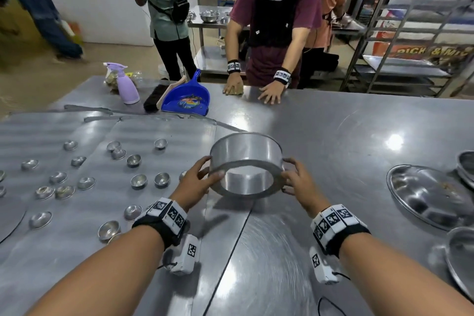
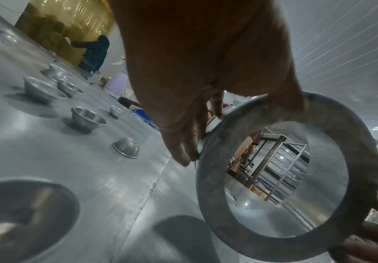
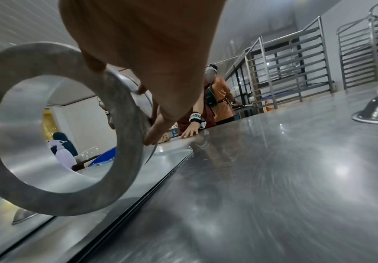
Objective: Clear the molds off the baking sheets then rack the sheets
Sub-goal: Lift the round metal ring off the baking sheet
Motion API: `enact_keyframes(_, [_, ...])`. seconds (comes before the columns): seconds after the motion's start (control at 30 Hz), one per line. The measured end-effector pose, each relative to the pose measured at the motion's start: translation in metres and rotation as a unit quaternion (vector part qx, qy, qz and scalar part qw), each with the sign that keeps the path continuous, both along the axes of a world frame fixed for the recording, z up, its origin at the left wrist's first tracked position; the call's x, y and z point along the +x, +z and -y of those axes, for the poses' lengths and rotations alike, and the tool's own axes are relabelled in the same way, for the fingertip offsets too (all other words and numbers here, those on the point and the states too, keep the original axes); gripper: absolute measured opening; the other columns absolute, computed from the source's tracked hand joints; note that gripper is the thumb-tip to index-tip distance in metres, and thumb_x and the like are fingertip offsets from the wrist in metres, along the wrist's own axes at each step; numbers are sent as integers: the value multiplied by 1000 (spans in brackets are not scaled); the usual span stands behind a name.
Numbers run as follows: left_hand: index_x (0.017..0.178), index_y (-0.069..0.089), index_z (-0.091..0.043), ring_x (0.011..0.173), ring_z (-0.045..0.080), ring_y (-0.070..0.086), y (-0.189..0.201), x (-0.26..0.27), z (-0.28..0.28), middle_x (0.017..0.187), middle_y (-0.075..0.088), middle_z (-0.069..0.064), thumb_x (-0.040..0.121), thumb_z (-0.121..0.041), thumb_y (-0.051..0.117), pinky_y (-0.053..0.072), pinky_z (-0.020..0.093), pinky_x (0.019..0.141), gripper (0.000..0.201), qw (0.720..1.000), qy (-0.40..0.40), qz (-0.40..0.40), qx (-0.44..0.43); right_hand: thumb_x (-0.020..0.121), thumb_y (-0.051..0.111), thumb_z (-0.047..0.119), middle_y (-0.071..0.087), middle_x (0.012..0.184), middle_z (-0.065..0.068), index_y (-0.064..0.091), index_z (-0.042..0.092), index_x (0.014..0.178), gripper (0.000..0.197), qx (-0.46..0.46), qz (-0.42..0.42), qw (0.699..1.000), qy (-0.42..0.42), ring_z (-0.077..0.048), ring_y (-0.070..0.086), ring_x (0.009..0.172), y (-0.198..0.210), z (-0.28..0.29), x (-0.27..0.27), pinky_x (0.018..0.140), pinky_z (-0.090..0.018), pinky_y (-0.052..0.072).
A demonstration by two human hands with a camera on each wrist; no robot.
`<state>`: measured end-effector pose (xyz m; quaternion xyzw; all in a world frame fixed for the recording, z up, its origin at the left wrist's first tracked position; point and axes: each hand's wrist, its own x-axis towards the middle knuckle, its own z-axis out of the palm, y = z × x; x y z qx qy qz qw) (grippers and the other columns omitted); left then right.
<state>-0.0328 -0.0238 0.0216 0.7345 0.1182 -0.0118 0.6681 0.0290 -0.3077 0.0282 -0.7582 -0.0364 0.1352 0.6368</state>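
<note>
We hold a metal ring mold point(image 1: 247, 165) between both hands, lifted clear of the steel table point(image 1: 333, 120) and tilted so its open end faces us. Our left hand point(image 1: 196, 182) grips its left side, thumb on the near rim; our right hand point(image 1: 298, 179) grips the right side. To the left, small cup molds point(image 1: 138, 180) sit scattered on the baking sheets point(image 1: 154, 133). A blue dustpan point(image 1: 188, 97) lies at the far side.

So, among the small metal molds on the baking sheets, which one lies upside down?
The small mold nearest the left hand, at the sheet's right edge: its dome points up and its rim lies flat, while its neighbours stand open side up.
</note>
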Motion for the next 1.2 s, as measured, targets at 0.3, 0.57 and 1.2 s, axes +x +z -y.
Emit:
enact_keyframes(0.3, [117, 59, -24, 119, 26, 60, -17, -30, 10, 122, 65, 8, 75, -87, 46, 47, 53, 104, 77, 997, 57, -29, -32, 60, 55, 94, 70, 111, -1, 65, 30, 109, 81, -7, 1, 998, -61, -24, 65, 107, -24, -2, -36, 93, -52, 55])
enact_keyframes(0.57, [137, 53, -30, 120, 7, 58, -20, -49, 18, 131, 64, -9, 99, -59, 45, 48, 34, 100, 49, 999, 11, -19, -35, 79, 54, 68, 68, 114, 2, 64, 32, 108, 47, -13, -16, 998, -67, -19, 63, 110, -27, -6, -61, 96, -52, 54])
enact_keyframes(1.2, [133, 59, -22, 117, 14, 64, -45, -76, 13, 123, 69, -4, 82, -29, 74, 51, 47, 103, 53, 997, -22, -13, 75, 87, 68, 14, 70, 110, 0, 51, 23, 127, 44, -79, -44, 996, -27, -15, 68, 102, -51, 10, -95, 88, -34, 56])
